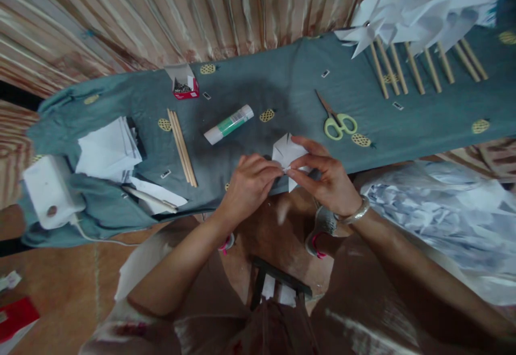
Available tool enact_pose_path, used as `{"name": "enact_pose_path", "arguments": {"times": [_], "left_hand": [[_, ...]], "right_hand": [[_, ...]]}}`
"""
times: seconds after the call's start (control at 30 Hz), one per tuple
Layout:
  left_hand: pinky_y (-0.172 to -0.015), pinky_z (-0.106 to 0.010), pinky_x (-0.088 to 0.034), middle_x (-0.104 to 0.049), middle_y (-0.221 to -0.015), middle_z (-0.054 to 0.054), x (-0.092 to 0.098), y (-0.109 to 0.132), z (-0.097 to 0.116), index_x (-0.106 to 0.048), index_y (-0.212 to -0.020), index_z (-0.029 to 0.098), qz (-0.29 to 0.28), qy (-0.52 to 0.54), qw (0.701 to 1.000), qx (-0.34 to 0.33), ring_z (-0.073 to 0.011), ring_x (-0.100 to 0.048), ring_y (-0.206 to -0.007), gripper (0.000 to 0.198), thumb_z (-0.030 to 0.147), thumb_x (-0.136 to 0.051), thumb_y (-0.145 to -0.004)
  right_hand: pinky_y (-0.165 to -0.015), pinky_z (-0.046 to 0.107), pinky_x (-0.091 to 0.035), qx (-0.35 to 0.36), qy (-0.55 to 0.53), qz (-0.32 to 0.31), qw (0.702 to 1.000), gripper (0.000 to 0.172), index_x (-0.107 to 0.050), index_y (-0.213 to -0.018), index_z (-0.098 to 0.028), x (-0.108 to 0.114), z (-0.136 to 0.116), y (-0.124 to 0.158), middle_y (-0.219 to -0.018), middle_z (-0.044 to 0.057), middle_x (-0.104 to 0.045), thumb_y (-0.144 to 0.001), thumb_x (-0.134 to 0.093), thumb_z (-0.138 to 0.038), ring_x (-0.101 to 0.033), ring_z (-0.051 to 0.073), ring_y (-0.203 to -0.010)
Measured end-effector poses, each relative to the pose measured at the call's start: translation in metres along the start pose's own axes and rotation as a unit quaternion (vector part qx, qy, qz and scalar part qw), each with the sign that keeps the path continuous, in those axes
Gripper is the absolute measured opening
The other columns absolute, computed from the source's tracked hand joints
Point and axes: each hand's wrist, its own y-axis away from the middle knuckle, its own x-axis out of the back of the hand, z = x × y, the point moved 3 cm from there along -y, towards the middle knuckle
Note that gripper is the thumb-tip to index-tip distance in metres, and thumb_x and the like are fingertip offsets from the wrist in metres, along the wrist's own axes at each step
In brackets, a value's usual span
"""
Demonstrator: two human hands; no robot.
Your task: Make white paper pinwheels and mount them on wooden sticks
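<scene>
Both of my hands meet at the table's front edge on a small white paper (285, 152) with slits cut in it. My left hand (252, 180) pinches its lower left edge, with the fingertips pressed together. My right hand (324, 175), a silver bangle at its wrist, grips the paper from the right between thumb and fingers. Where the fingertips come together, the paper is partly hidden. Beyond the paper lies a glue stick (229, 124) with a green and white label. Green-handled scissors (339, 124) rest to the right, their blades pointing away.
Several paper pinwheels on wooden sticks (411, 67) lie at the far right. On the left are wooden sticks (182, 148), stacked paper sheets (108, 151), an open red box of small metal pieces (186, 93) and a white corded device (52, 191). A plastic bag of paper (443, 221) stands at right.
</scene>
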Motion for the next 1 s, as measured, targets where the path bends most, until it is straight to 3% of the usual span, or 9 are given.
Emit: {"name": "enact_pose_path", "arguments": {"times": [0.3,0.53,0.77,1.0], "left_hand": [[-0.077,-0.033,-0.04,-0.074,-0.093,-0.003,-0.005,0.012,0.001,-0.067,-0.095,0.017,-0.01,-0.053,0.997,-0.057,-0.0172,-0.059,-0.089,0.017,0.021,-0.051,-0.095],[-0.077,-0.032,-0.043,-0.073,-0.098,-0.005,-0.006,0.014,-0.003,-0.068,-0.096,0.017,-0.02,-0.005,0.999,-0.029,-0.0176,-0.061,-0.09,0.017,0.021,-0.051,-0.095],[-0.081,-0.032,-0.05,-0.071,-0.095,-0.006,-0.009,0.012,-0.007,-0.069,-0.097,0.016,0.007,0.073,0.997,0.007,-0.0165,-0.064,-0.089,0.016,0.018,-0.054,-0.093],[-0.077,-0.029,-0.053,-0.07,-0.091,-0.006,-0.011,0.009,-0.008,-0.07,-0.094,0.015,0.037,0.075,0.996,-0.015,-0.0156,-0.065,-0.086,0.015,0.014,-0.055,-0.091]], "right_hand": [[-0.113,0.052,-0.036,0.059,0.062,-0.024,0.996,0.009,-0.073,-0.082,-0.026,-0.009,0.003,0.005,-0.139,0.003,-0.056,-0.084,-0.064,-0.028,-0.041,0.028,-0.138],[-0.111,0.055,-0.036,0.049,0.067,-0.063,0.995,0.016,-0.073,-0.084,-0.023,-0.009,0.005,0.007,-0.139,0.006,-0.056,-0.088,-0.059,-0.028,-0.038,0.03,-0.14],[-0.111,0.052,-0.037,0.026,0.064,0.02,0.997,0.011,-0.07,-0.076,-0.021,-0.014,0.005,0.005,-0.133,0.007,-0.061,-0.085,-0.063,-0.026,-0.042,0.03,-0.137],[-0.109,0.055,-0.04,0.022,0.076,0.063,0.995,0.009,-0.067,-0.075,-0.023,-0.015,0.006,0.007,-0.131,0.008,-0.062,-0.083,-0.066,-0.026,-0.044,0.031,-0.136]]}}
